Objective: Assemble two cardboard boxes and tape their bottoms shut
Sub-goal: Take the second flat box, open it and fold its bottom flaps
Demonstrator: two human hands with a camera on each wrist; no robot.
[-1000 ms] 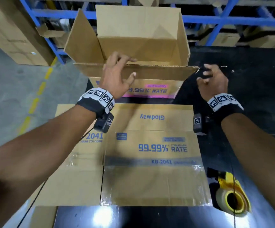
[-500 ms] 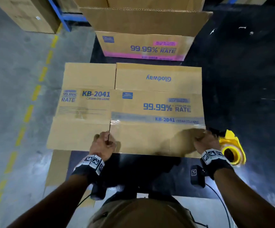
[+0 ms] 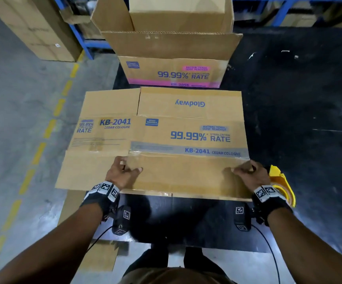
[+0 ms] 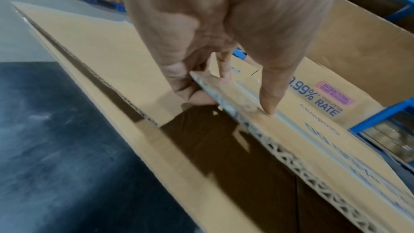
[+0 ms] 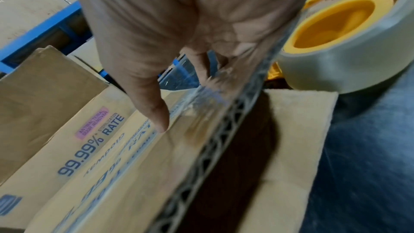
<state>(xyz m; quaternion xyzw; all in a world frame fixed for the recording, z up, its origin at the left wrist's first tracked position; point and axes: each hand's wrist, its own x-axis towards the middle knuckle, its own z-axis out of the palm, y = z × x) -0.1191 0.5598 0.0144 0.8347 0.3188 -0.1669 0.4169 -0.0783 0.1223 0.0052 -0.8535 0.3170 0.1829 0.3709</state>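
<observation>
A flattened cardboard box [image 3: 166,138] printed "KB-2041" lies on the dark table in front of me. My left hand [image 3: 123,173] grips the left end of its near flap [image 4: 235,98], thumb on top and fingers curled under the edge. My right hand [image 3: 248,173] grips the right end of the same flap [image 5: 201,112]. In both wrist views the flap stands lifted off the layer below. An assembled box [image 3: 172,58] with pink print stands upright behind it, top flaps open. A yellow tape dispenser [image 3: 282,181] with clear tape [image 5: 349,42] sits just right of my right hand.
The dark table [image 3: 299,119] stretches to the right. Grey floor with a dashed yellow line [image 3: 37,152] runs along the left. Blue racking [image 3: 84,44] and stacked cartons [image 3: 33,27] stand at the back. Another cardboard sheet [image 3: 72,203] pokes out below the flat box.
A second ago my hands were up at the assembled box's front flap. They dropped to the flat box's near edge, took hold of its flap, and now lift it slightly.
</observation>
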